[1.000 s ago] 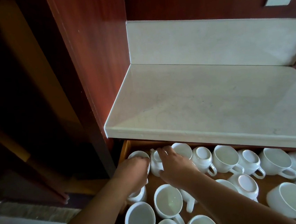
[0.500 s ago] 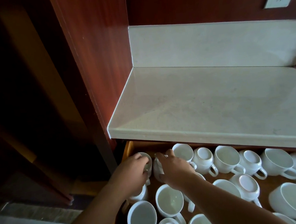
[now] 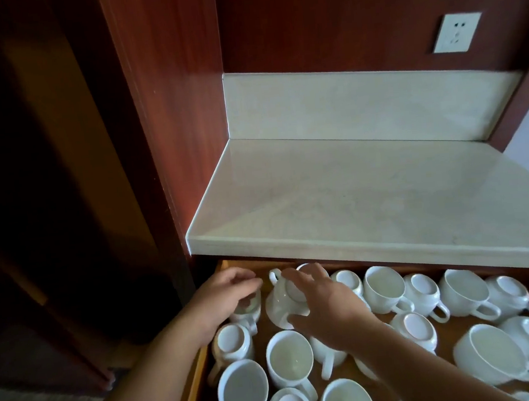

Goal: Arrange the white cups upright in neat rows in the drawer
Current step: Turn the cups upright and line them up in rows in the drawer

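Several white cups fill the open wooden drawer (image 3: pixel 194 381), some upright and some base up. My left hand (image 3: pixel 224 298) curls over a small cup (image 3: pixel 249 306) in the back left corner. My right hand (image 3: pixel 323 304) grips a tilted cup (image 3: pixel 281 303) beside it, fingers over its base and thumb under its rim. That cup's handle points to the back. An upright cup (image 3: pixel 290 359) and a base-up cup (image 3: pixel 233 339) lie just in front of my hands.
A pale stone countertop (image 3: pixel 370 206) overhangs the back of the drawer and hides the rearmost cups' far sides. A dark red cabinet wall (image 3: pixel 169 128) stands to the left. A wall socket (image 3: pixel 455 33) sits at the upper right.
My right hand has opened wider round the cup between my hands and turned it, so its base now faces up. My left hand stays on the corner cup.
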### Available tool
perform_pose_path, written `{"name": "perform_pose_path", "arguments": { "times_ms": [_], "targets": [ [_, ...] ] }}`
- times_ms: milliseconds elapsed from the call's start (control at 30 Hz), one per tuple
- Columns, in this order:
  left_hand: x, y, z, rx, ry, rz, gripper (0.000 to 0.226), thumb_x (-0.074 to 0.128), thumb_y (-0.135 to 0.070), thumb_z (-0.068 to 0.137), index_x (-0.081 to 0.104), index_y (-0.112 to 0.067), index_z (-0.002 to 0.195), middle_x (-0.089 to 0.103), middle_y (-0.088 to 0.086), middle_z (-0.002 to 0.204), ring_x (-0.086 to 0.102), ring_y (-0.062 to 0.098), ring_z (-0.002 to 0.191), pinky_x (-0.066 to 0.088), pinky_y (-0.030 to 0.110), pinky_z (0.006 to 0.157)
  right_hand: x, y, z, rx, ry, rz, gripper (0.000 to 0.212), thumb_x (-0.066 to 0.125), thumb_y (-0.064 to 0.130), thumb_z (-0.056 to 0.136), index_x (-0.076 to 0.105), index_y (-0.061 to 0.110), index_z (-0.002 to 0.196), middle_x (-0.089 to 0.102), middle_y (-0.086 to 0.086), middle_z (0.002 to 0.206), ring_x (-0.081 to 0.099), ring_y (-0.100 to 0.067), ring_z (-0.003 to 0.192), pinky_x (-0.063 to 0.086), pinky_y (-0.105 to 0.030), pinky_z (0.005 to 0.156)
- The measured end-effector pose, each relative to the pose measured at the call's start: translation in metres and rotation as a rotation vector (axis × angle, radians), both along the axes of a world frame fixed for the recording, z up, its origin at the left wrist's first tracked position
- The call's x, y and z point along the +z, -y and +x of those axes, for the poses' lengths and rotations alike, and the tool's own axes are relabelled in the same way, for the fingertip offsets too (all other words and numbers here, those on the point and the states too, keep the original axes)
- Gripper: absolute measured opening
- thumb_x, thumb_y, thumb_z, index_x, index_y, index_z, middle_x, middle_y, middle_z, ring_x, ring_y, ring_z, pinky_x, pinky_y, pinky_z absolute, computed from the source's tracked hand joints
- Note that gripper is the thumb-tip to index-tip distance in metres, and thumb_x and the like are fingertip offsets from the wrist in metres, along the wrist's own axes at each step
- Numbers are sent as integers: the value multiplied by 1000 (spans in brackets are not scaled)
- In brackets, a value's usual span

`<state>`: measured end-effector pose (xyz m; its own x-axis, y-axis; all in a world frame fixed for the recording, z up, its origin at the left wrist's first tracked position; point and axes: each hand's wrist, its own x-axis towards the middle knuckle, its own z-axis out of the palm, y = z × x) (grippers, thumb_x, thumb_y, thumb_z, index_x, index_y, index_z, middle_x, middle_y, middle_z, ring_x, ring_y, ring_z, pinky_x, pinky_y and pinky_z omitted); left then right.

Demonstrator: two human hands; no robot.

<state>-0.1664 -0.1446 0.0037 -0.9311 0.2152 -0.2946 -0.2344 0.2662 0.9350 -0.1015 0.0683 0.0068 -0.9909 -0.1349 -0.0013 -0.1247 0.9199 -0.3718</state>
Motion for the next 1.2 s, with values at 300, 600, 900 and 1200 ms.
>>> {"name": "perform_pose_path", "arguments": {
  "times_ms": [300, 600, 900, 1200],
  "targets": [
    [39, -8, 17, -151, 304, 582, 61, 81, -41, 80, 67, -10, 131, 65, 26, 131, 65, 38, 112, 57, 53, 91, 52, 7, 13, -12, -106, -516, 77, 81, 48, 68, 42, 54, 133, 55, 14, 129, 71, -9, 84, 60, -32, 78],
    [72, -41, 11, -347, -258, -529, 34, 60, -27, 97, 55, -30, 130, 61, 7, 132, 60, 22, 113, 47, 31, 93, 59, 40, 7, 113, -211, 149, 106, 77, 62, 73, 10, 39, 152, 36, 5, 139, 44, -23, 123, 51, -41, 94],
    [56, -15, 14, -447, -47, -91, 48, 79, -20, 76, 67, -40, 118, 78, -7, 102, 75, 15, 93, 61, 39, 89, 30, 30, 1, 41, -109, 74, 88, 71, 59, 73, 25, 38, 145, 44, 4, 133, 47, -26, 121, 49, -40, 97],
    [-2, 22, -25, -559, -494, -828, 54, 78, -22, 81, 59, -40, 128, 56, -15, 132, 59, 7, 108, 56, 29, 89, -1, 7, -7, -114, -43, -121, 85, 76, 63, 72, 33, 40, 142, 47, 12, 136, 47, -14, 121, 41, -28, 96]
  ]
}}
